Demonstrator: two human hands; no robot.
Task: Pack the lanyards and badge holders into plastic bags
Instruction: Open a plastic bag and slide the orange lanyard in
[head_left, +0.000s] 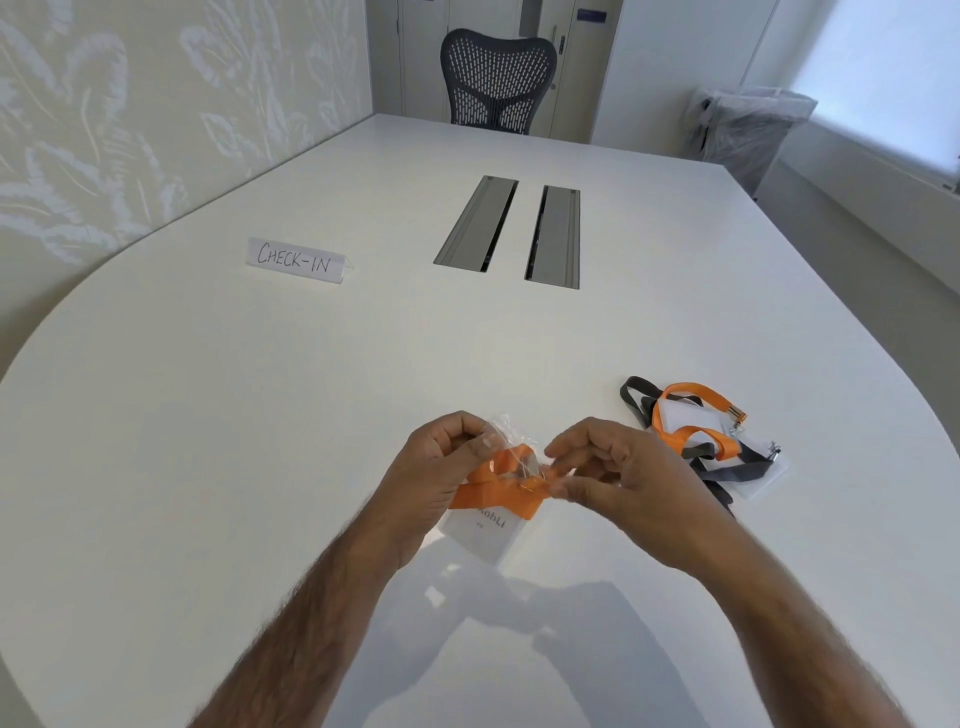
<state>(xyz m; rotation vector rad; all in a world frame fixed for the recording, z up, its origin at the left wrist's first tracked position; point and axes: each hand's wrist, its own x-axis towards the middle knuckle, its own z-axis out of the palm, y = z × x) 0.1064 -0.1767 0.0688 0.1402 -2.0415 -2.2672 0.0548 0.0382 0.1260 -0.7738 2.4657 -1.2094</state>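
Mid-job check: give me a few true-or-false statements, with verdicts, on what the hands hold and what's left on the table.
1. The left hand and right hand together hold a clear plastic bag and an orange fabric lanyard. True.
2. The pile of grey and orange lanyards with clear badge holders lies left of the hands. False: it lies to their right.
3. The white folded paper sign reads "CHECK-OUT". False: it reads "CHECK-IN".
4. A black mesh office chair stands at the far end of the white table. True.

Head-worn camera looks forward and down across the table (260, 415).
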